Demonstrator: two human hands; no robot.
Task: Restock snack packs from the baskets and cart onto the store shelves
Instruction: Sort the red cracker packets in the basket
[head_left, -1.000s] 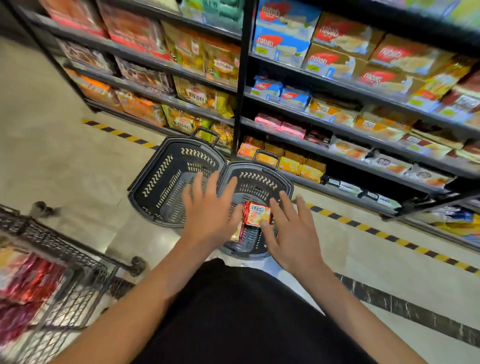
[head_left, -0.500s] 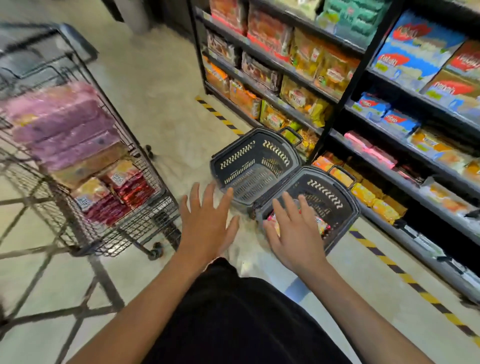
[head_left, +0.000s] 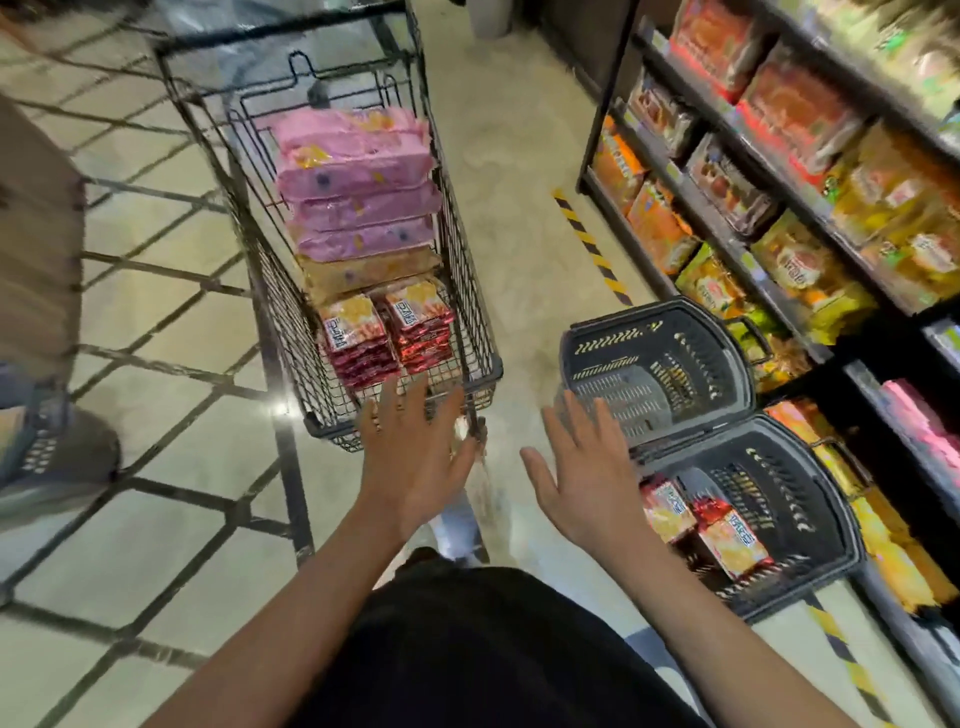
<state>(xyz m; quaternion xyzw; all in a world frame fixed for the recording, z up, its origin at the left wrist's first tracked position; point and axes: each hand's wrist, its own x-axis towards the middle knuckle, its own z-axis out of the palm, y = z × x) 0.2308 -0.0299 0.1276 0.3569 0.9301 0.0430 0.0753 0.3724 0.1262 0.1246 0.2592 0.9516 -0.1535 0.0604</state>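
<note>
Bare floor runs between the cart (head_left: 332, 270) and the shelves (head_left: 779, 208). Your left hand (head_left: 410, 457) and right hand (head_left: 587, 478) are spread and hold nothing; red snack packs (head_left: 384, 332) lie at 12 o'clock of the left.

- Even indoor light falls from above; a small bright glare spot sits on the glossy pale tiled floor (head_left: 156, 415) just left of the black wire shopping cart (head_left: 470, 291).
- Right of the cart, the dark store shelves (head_left: 727, 228) smear with motion blur.
- Wide-angle distortion bends the frame edges.
</note>
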